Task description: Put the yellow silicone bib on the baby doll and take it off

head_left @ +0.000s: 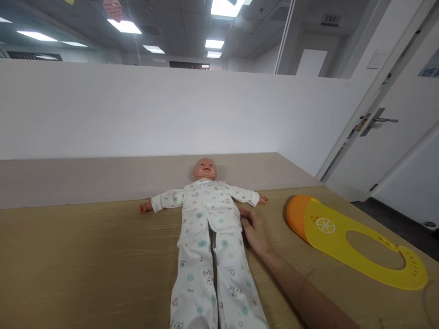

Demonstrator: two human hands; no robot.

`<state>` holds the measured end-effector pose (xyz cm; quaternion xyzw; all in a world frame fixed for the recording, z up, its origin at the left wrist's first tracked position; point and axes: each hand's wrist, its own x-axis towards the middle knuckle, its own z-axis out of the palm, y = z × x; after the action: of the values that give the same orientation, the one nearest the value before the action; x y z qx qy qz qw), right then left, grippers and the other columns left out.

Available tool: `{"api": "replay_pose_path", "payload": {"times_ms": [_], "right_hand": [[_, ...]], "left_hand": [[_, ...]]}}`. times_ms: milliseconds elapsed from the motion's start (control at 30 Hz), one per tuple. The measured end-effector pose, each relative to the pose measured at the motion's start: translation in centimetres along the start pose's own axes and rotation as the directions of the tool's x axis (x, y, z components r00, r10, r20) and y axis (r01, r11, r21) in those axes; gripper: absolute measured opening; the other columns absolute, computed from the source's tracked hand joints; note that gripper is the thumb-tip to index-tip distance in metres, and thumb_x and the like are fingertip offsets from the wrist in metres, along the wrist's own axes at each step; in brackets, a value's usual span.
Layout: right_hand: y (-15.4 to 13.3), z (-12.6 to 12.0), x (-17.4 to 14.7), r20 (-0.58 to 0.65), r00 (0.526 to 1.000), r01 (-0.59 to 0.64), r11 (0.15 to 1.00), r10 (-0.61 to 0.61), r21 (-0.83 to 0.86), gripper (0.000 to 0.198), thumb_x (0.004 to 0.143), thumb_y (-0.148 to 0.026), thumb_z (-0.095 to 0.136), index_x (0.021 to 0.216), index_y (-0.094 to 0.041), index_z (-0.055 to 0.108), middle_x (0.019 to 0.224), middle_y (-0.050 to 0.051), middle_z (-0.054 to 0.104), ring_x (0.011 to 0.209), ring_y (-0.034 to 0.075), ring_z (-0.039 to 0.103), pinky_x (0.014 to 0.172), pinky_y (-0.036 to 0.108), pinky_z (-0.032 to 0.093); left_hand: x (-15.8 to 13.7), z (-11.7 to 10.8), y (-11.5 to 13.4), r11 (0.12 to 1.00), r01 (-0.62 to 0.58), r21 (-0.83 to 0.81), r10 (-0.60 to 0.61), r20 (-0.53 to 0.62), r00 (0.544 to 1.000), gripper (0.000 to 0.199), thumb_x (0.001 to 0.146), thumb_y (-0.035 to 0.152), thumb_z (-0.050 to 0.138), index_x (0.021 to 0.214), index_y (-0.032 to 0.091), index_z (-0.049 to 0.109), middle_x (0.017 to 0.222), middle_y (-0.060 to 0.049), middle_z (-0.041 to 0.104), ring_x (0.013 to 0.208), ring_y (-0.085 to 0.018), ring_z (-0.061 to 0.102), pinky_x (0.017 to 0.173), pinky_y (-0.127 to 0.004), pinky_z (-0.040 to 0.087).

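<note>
A baby doll (206,169) lies on its back with arms spread and legs toward me. It wears a white patterned long-sleeved top (216,205) and matching trousers (197,269). My right hand (254,228) reaches in from the lower right and rests on the table beside the doll's waist. Its fingers are curled at the side edge of the top, with the thumb close to the hem; the fingertips are partly hidden against the cloth. My left hand is out of view.
Right of my forearm, a yellow bib (331,242) with an orange pocket (299,214) lies on the wooden table (85,265). A pale raised panel (85,180) runs along the back, below a white wall (154,109). A door with a handle (377,121) stands at the right.
</note>
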<state>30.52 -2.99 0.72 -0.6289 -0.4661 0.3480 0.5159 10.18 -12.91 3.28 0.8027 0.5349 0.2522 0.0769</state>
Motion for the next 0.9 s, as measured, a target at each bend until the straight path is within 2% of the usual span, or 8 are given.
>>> {"api": "replay_pose_path", "payload": {"times_ms": [67,100,167,367,467,700,800,900], "right_hand": [[-0.1,0.0,-0.1,0.008,1.0,-0.011,1.0,0.011,-0.01,0.044,0.077,-0.03,0.04,0.115,-0.01,0.048,0.117,0.003,0.051,0.098,-0.005,0.053,0.087,0.005,0.044],[-0.1,0.0,-0.1,0.01,1.0,-0.018,1.0,0.018,-0.014,0.044,0.077,-0.029,0.04,0.115,-0.01,0.049,0.117,0.003,0.051,0.098,-0.005,0.053,0.088,0.005,0.044],[-0.1,0.0,-0.1,0.011,1.0,-0.019,1.0,0.019,-0.02,0.044,0.076,-0.029,0.04,0.115,-0.01,0.049,0.117,0.003,0.051,0.099,-0.006,0.052,0.088,0.004,0.043],[-0.2,-0.1,-0.2,0.023,1.0,0.021,0.999,-0.02,-0.033,0.044,0.076,-0.032,0.04,0.111,-0.009,0.052,0.115,0.004,0.052,0.098,-0.005,0.052,0.088,0.005,0.044],[-0.4,-0.1,-0.2,0.022,1.0,0.017,0.998,-0.016,-0.057,0.04,0.076,-0.03,0.039,0.109,-0.012,0.053,0.112,0.002,0.053,0.096,-0.005,0.052,0.089,0.006,0.045],[-0.6,0.0,-0.2,0.048,0.999,0.002,0.999,0.0,-0.048,0.039,0.077,-0.026,0.038,0.111,-0.011,0.052,0.114,0.002,0.052,0.097,-0.005,0.053,0.092,0.007,0.045],[-0.6,0.0,-0.2,0.057,0.998,-0.012,0.999,0.014,-0.043,0.041,0.077,-0.026,0.038,0.112,-0.012,0.051,0.116,0.002,0.051,0.098,-0.005,0.053,0.093,0.007,0.045],[-0.7,0.0,-0.3,0.056,0.998,-0.014,0.999,0.017,-0.052,0.042,0.077,-0.028,0.038,0.113,-0.012,0.051,0.117,0.003,0.05,0.099,-0.004,0.053,0.094,0.009,0.046]], "left_hand": [[5.4,0.3,-0.6,0.996,-0.031,0.082,0.029,0.032,0.999,0.063,0.091,0.051,0.013,0.131,0.025,0.055,0.127,-0.006,0.051,0.123,-0.037,0.047,0.061,-0.032,0.049],[7.7,0.4,-0.8,0.996,-0.033,0.081,0.031,0.027,0.999,0.054,0.088,0.053,0.034,0.131,0.029,0.054,0.132,-0.007,0.05,0.12,-0.04,0.049,0.057,-0.034,0.053],[11.3,0.2,-0.9,0.994,-0.035,0.099,0.033,0.03,0.999,0.059,0.09,0.052,0.019,0.133,0.028,0.053,0.13,-0.006,0.051,0.121,-0.039,0.048,0.059,-0.034,0.052],[17.8,-1.8,0.0,0.979,-0.036,0.203,0.021,0.074,0.997,0.057,0.091,0.053,0.025,0.134,0.029,0.052,0.129,-0.008,0.049,0.12,-0.042,0.048,0.058,-0.032,0.052],[15.6,-1.3,0.1,0.972,-0.042,0.23,0.015,0.115,0.993,0.071,0.09,0.05,0.003,0.133,0.025,0.053,0.13,-0.009,0.045,0.118,-0.044,0.047,0.057,-0.032,0.046],[2.9,2.3,-0.8,0.979,-0.064,0.196,0.022,0.213,0.977,0.062,0.092,0.05,0.011,0.131,0.027,0.055,0.119,-0.011,0.051,0.112,-0.042,0.052,0.058,-0.028,0.045],[3.7,1.8,-0.6,0.983,-0.067,0.174,0.034,0.186,0.982,0.075,0.091,0.045,-0.004,0.133,0.021,0.053,0.117,-0.011,0.05,0.113,-0.04,0.051,0.06,-0.029,0.043],[7.9,1.0,-0.3,0.988,-0.056,0.144,0.038,0.121,0.992,0.081,0.089,0.042,-0.012,0.133,0.019,0.052,0.117,-0.011,0.049,0.114,-0.038,0.05,0.063,-0.03,0.043]]}}
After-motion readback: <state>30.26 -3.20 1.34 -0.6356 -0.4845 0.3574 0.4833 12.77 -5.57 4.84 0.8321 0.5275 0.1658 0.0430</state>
